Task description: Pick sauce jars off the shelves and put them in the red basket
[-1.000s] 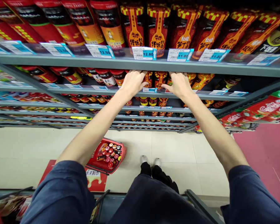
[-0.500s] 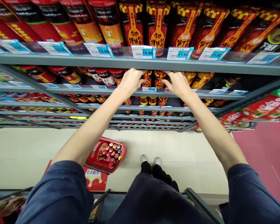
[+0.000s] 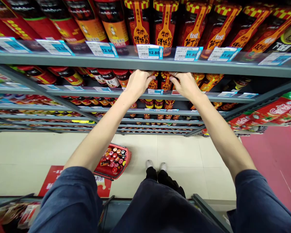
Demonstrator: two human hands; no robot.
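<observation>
So, the left hand and the right hand both reach into the same shelf, just below the grey front edge of the shelf above. Both are half curled, with the fingers bent forward at the tops of the small jars with red and yellow labels. Those jars stand between the two hands, which are well apart from each other. The fingertips are partly hidden among the jars and under the upper shelf, so I cannot tell whether either hand has a firm hold on one.

Above them, larger jars with checked red and yellow lids fill the top shelf, behind a row of price tags, including one reading 12.80. Below, a lower shelf holds more jars, and further shelves run down towards the floor. Red packets lie on the far right.

On the cream floor tiles, a red basket packed with round-lidded jars sits left of the person's white shoes, partly behind the left forearm. Dark blue sleeves show at the bottom of the view.
</observation>
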